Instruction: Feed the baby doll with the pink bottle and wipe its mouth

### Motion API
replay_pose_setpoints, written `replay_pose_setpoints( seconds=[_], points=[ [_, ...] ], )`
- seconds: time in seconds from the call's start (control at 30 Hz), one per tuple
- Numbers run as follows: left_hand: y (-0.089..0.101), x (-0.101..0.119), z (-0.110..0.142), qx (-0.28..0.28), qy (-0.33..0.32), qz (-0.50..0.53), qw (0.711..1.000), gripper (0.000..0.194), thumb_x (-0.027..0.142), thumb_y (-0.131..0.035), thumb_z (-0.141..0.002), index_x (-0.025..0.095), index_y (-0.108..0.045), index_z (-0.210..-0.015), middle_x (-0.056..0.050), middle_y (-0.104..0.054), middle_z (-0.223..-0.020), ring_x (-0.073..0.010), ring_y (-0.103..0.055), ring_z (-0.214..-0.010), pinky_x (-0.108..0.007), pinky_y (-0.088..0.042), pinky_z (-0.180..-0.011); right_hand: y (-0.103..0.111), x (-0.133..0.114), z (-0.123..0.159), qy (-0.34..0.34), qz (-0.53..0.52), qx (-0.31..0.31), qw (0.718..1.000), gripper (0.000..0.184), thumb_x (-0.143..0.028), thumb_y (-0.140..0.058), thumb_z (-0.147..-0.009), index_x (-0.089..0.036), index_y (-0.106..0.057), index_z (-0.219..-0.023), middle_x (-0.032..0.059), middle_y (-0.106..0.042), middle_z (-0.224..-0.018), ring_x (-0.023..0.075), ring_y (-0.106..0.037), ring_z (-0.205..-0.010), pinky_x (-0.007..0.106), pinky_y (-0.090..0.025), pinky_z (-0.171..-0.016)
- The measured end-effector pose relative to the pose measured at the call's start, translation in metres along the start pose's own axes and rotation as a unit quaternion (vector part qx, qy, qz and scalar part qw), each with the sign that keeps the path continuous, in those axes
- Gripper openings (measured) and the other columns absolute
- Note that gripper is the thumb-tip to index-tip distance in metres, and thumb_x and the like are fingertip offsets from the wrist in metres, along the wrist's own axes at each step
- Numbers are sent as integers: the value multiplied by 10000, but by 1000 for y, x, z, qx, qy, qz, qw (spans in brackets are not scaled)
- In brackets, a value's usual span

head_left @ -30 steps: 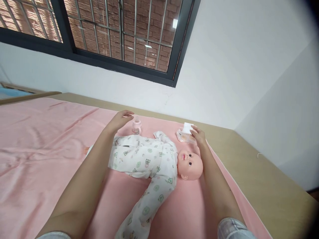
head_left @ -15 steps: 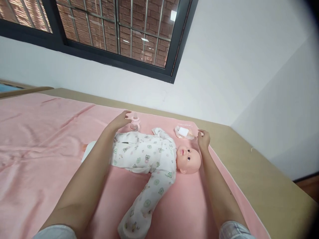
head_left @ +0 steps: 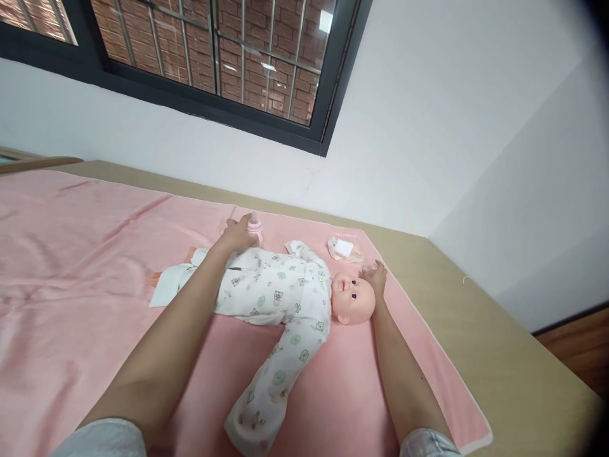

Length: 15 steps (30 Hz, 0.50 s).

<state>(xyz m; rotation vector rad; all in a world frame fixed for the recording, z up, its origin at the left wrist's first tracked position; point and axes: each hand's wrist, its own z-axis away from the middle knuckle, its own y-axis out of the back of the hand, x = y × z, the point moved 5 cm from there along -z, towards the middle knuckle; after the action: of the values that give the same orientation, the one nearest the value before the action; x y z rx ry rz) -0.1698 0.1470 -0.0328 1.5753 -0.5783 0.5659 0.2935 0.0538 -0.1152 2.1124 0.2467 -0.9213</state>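
Note:
A baby doll [head_left: 280,285] in a white patterned sleepsuit lies on its back on a pink blanket [head_left: 342,381], head to the right. Beyond its hip stands a baby bottle [head_left: 255,227] with a pink collar and clear teat. My left hand [head_left: 239,233] is closed around the bottle's left side, partly covering it. Just past the doll's head, my right hand [head_left: 378,278] has curled fingers on a small see-through piece [head_left: 368,271], low over the blanket; its kind is unclear. Left of that hand rests a clear plastic packet [head_left: 344,248] with a white label.
The blanket covers much of a wooden surface [head_left: 451,311], whose bare strip runs along the back and right. A white wall [head_left: 266,171] with a dark-framed, barred window [head_left: 214,101] rises behind. One doll sleeve [head_left: 280,381] stretches toward me.
My left hand has moved right and closed on the bottle. The right hand has moved left and lower, nearer the doll's head, with the clear piece. The view has shifted slightly.

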Motion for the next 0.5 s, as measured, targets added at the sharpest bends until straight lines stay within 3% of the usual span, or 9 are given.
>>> replay_pose_setpoints(
  seconds=[0.27, 0.5],
  points=[
    [-2, 2, -1, 45, -34, -26, 998, 757, 283, -674, -682, 229, -394, -1384, -171, -487, -1233, -353, -605, -1032, -394, -458, -884, 7, -5, 2, -41, -5, 24, 999, 666, -283, -528, -729, -70, -444, -1355, 251, -442, -1311, 355, -500, -1186, 452, -397, -1023],
    [4, 8, 6, 62, -53, -29, 996, 676, 236, -678, -650, 255, -435, -1281, -71, -653, -985, -327, -639, -963, -353, -467, -778, 6, 0, 2, -79, -26, 13, 996, 709, -285, -568, -671, -83, -443, -1339, 240, -489, -1275, 378, -501, -1182, 484, -392, -1025]
  ],
)
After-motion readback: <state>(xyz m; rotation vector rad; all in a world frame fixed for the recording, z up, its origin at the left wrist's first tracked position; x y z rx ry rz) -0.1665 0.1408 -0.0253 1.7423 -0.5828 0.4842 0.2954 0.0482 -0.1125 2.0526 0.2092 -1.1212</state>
